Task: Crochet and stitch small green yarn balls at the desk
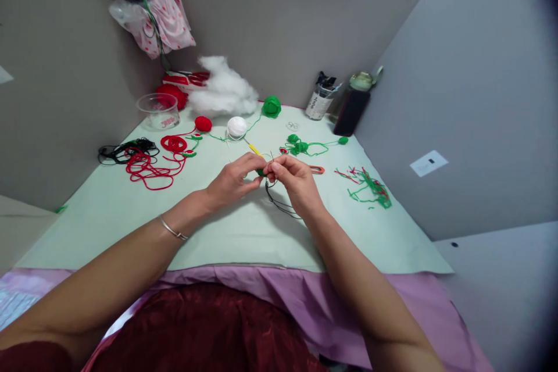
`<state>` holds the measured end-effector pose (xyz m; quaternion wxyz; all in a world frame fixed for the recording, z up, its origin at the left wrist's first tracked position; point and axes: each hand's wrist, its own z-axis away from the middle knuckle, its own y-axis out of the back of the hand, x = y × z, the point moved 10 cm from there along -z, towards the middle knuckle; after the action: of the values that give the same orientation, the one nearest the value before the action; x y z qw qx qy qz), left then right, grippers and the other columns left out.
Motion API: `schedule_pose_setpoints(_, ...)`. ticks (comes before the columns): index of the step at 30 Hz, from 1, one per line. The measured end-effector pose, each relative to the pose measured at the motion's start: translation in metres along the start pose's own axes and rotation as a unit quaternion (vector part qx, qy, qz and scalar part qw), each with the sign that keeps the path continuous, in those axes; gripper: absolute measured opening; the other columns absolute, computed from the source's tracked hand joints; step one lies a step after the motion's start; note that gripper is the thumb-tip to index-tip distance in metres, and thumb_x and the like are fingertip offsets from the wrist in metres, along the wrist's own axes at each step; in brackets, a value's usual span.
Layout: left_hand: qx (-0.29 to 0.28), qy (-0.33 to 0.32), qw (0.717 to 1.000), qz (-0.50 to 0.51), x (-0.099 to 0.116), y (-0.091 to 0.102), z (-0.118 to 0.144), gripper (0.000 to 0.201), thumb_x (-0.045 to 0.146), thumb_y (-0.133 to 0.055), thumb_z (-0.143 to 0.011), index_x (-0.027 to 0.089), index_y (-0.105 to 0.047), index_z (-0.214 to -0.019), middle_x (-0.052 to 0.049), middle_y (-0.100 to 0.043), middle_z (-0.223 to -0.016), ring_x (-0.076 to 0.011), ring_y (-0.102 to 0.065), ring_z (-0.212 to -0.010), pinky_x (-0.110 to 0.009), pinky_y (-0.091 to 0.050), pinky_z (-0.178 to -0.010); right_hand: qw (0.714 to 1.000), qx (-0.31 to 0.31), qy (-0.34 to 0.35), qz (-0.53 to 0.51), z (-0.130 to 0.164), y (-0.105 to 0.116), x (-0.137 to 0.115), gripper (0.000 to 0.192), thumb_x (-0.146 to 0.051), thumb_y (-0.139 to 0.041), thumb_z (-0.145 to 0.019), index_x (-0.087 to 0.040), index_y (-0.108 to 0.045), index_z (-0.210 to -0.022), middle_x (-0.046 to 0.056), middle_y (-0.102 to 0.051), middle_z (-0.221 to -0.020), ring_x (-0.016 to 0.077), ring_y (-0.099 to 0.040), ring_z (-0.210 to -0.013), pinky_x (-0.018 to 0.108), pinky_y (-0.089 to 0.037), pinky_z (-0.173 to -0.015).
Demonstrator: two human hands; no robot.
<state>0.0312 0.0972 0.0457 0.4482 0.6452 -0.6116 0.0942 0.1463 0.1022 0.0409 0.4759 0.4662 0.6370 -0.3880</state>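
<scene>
My left hand (235,179) is closed in a pinch on a small green crocheted piece (261,172), mostly covered by the fingers. Against it, the thumb and forefinger of my right hand (295,179) pinch a thin needle (271,156) that points upward. Black thread (281,205) hangs from between the hands and trails under my right hand. Just beyond my left fingers lies a yellow-handled crochet hook (255,150). An orange-handled tool (317,170) shows partly behind my right hand.
Red yarn (150,168), black yarn (126,151) and a clear tub (159,111) lie left. Behind are white stuffing (224,90), a white ball (236,127) and a green ball (271,107). At right are yarn scraps (370,189), a pen cup (319,102) and a phone (351,111).
</scene>
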Motion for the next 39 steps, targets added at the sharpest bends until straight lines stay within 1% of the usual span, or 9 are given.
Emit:
schedule_pose_setpoints(2, 0.015, 0.032, 0.999, 0.035, -0.007, 0.001, 0.000, 0.022, 0.014, -0.062, -0.084, 0.021, -0.068, -0.104, -0.007, -0.069, -0.106, -0.0202, -0.065, -0.103, -0.037, -0.053, -0.095, 0.999, 0.001, 0.014, 0.031, 0.001, 0.001, -0.005, 0.026, -0.045, -0.069, -0.089, -0.019, -0.069, -0.084, 0.004, -0.068, -0.085, 0.0132, -0.058, -0.072, 0.029, -0.052, -0.070)
schedule_pose_setpoints(4, 0.056, 0.091, 0.990, 0.095, -0.021, 0.008, 0.002, 0.025, 0.016, -0.065, -0.083, 0.021, -0.066, -0.107, -0.006, -0.069, -0.106, -0.0186, -0.066, -0.098, -0.036, -0.055, -0.094, 0.993, 0.024, 0.057, 0.104, 0.004, 0.004, -0.018, 0.024, -0.043, -0.067, -0.090, -0.020, -0.070, -0.086, 0.006, -0.068, -0.095, 0.0151, -0.060, -0.078, 0.029, -0.053, -0.068)
schedule_pose_setpoints(7, 0.120, 0.152, 0.966, 0.171, -0.039, 0.019, 0.004, 0.030, 0.021, -0.072, -0.079, 0.020, -0.062, -0.107, -0.006, -0.069, -0.106, -0.0177, -0.067, -0.096, -0.037, -0.055, -0.094, 0.961, 0.077, 0.148, 0.221, 0.014, 0.008, -0.045, 0.018, -0.037, -0.064, -0.094, -0.022, -0.071, -0.088, 0.008, -0.065, -0.102, 0.0176, -0.061, -0.089, 0.029, -0.053, -0.068)
schedule_pose_setpoints(10, 0.143, 0.154, 0.958, 0.198, -0.042, 0.025, 0.002, 0.032, 0.022, -0.076, -0.076, 0.019, -0.062, -0.104, -0.005, -0.069, -0.104, -0.0174, -0.066, -0.096, -0.037, -0.054, -0.093, 0.933, 0.125, 0.196, 0.274, 0.023, 0.012, -0.059, 0.016, -0.030, -0.058, -0.097, -0.023, -0.072, -0.094, 0.006, -0.062, -0.092, 0.0173, -0.059, -0.085, 0.030, -0.051, -0.069)
schedule_pose_setpoints(13, 0.143, 0.149, 0.958, 0.200, -0.040, 0.027, 0.001, 0.030, 0.021, -0.076, -0.076, 0.020, -0.063, -0.103, -0.004, -0.068, -0.103, -0.0161, -0.065, -0.094, -0.035, -0.053, -0.092, 0.916, 0.155, 0.216, 0.301, 0.027, 0.016, -0.062, 0.016, -0.025, -0.058, -0.097, -0.023, -0.073, -0.100, 0.004, -0.059, -0.083, 0.0166, -0.056, -0.078, 0.031, -0.048, -0.069)
schedule_pose_setpoints(18, 0.140, 0.143, 0.961, 0.193, -0.036, 0.026, 0.001, 0.028, 0.021, -0.076, -0.076, 0.020, -0.064, -0.102, -0.005, -0.068, -0.104, -0.0161, -0.065, -0.092, -0.036, -0.054, -0.091, 0.924, 0.077, 0.168, 0.335, 0.017, 0.005, -0.040, 0.013, -0.023, -0.059, -0.095, -0.021, -0.072, -0.097, 0.003, -0.061, -0.079, 0.0142, -0.052, -0.067, 0.029, -0.042, -0.065)
schedule_pose_setpoints(21, 0.136, 0.132, 0.965, 0.183, -0.033, 0.026, 0.001, 0.027, 0.021, -0.075, -0.077, 0.020, -0.065, -0.102, -0.005, -0.069, -0.103, -0.0166, -0.065, -0.093, -0.036, -0.054, -0.092, 0.921, 0.054, 0.148, 0.357, 0.015, 0.001, -0.031, 0.013, -0.022, -0.058, -0.095, -0.020, -0.071, -0.092, 0.002, -0.062, -0.078, 0.0137, -0.052, -0.066, 0.029, -0.040, -0.065)
schedule_pose_setpoints(30, 0.127, 0.108, 0.971, 0.171, -0.027, 0.025, 0.000, 0.024, 0.021, -0.076, -0.079, 0.019, -0.067, -0.101, -0.005, -0.069, -0.105, -0.0180, -0.067, -0.099, -0.038, -0.054, -0.097, 0.916, 0.042, 0.144, 0.373, 0.014, -0.002, -0.026, 0.014, -0.022, -0.057, -0.094, -0.020, -0.070, -0.090, 0.002, -0.062, -0.077, 0.0143, -0.054, -0.067, 0.028, -0.039, -0.065)
schedule_pose_setpoints(39, 0.128, 0.126, 0.965, 0.192, -0.028, 0.021, 0.002, 0.025, 0.023, -0.080, -0.076, 0.019, -0.065, -0.096, -0.004, -0.069, -0.098, -0.0166, -0.067, -0.090, -0.035, -0.055, -0.089, 0.947, 0.052, 0.079, 0.306, 0.012, 0.000, -0.014, 0.010, -0.024, -0.057, -0.092, -0.020, -0.066, -0.090, 0.000, -0.062, -0.072, 0.0132, -0.053, -0.062, 0.028, -0.039, -0.064)
